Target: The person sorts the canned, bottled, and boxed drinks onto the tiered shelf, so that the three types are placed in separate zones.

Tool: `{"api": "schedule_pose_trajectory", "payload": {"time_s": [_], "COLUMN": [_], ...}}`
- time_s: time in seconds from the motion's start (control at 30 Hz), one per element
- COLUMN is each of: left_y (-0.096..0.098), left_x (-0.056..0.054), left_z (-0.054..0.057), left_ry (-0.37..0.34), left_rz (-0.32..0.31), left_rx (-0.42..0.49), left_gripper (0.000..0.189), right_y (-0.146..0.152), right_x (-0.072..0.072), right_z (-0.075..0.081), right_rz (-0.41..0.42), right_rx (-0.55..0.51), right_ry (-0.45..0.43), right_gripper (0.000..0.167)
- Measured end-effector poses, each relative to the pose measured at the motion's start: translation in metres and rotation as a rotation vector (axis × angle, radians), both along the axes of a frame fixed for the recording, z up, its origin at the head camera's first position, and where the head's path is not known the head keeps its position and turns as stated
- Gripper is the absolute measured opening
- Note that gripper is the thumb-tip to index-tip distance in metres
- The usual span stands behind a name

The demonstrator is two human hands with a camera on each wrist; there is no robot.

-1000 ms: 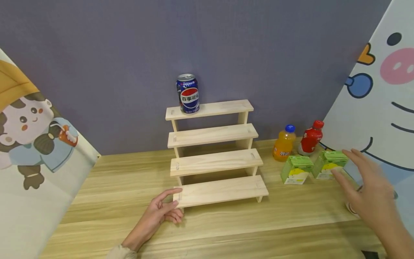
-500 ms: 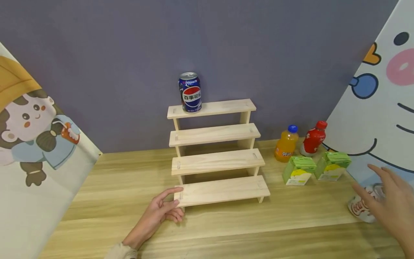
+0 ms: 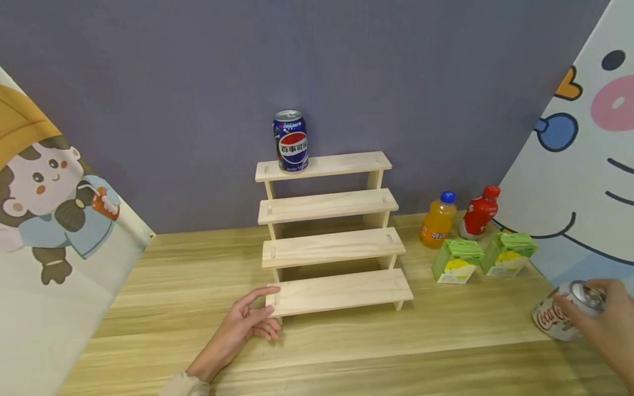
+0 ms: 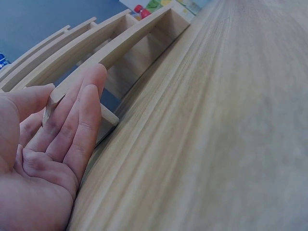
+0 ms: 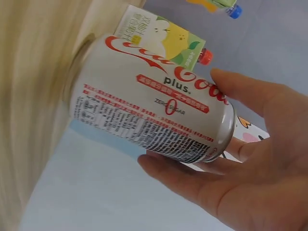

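Observation:
My left hand (image 3: 250, 319) holds the left end of the lowest step of a four-tier wooden display stand (image 3: 337, 291), thumb and fingers around its edge. In the left wrist view, that hand (image 4: 62, 139) has its thumb on the board's corner. At the far right, my right hand (image 3: 604, 330) is around the upper part of a white Coca-Cola can (image 3: 551, 319), which stands on the table. The right wrist view has the can (image 5: 154, 101) between the thumb and fingers of that hand (image 5: 260, 168). A blue Pepsi can (image 3: 291, 143) stands on the top step's left end.
Two green juice cartons (image 3: 457, 263) stand right of the stand. Behind them are an orange soda bottle (image 3: 437, 223) and a red bottle (image 3: 478, 214). A grey wall (image 3: 198, 110) rises behind; printed panels (image 3: 559, 181) flank the wooden table (image 3: 198, 275).
My right hand has moved down and outward past the cartons to the Coca-Cola can and closed around its top. The left hand stays at the stand; the view shifted slightly.

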State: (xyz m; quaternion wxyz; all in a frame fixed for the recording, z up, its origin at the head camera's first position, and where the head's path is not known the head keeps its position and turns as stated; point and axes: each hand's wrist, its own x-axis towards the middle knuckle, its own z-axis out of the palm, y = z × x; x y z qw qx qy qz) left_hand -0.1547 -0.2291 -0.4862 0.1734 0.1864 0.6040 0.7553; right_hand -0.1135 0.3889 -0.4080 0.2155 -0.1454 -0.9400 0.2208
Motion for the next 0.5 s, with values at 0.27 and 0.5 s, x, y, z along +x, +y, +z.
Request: {"api": "schedule_pose_trajectory", "payload": {"time_s": [0.27,0.5], "left_y": [0.001,0.001], "left_x": [0.001,0.003], "left_z": [0.0,0.002], "left_ry": [0.004,-0.01], "left_rz": [0.001,0.013], "left_rx": [0.007,-0.009], "left_gripper": [0.046,0.048], "right_y": [0.008,0.009], "right_x": [0.003,0.004], "right_z": [-0.011,-0.013], "right_rz": [0.088,0.122], "right_rx": [0.003,0.0], "right_ry": [0.11,0.19], "right_gripper": [0.053,0.051]}}
